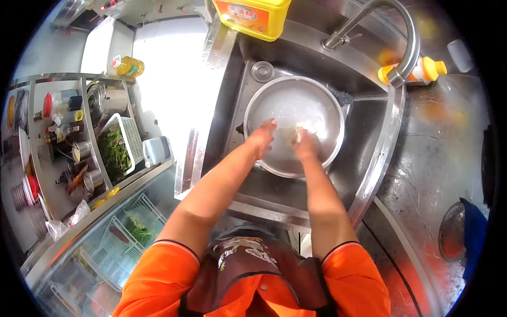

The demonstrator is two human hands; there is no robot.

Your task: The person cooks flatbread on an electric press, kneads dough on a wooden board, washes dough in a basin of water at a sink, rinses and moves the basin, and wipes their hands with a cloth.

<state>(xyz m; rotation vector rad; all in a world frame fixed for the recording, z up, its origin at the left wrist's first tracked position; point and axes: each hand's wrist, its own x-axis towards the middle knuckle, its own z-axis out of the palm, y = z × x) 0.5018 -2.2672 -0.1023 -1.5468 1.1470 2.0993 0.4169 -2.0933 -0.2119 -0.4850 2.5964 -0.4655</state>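
A large round metal basin sits in the steel sink, with whitish water in its bottom. My left hand is over the basin's left side, fingers apart and holding nothing that I can see. On the right side of the basin my right hand is closed around something small and whitish at its fingertips, too blurred to name. The two hands are apart from each other. Above the basin's upper right curves a steel faucet; no stream of water shows from it.
A yellow jug stands at the sink's back edge. At the right lies a yellow-capped bottle. Shelves on the left hold a white basket of greens, pots and bottles. A round metal lid is at the far right.
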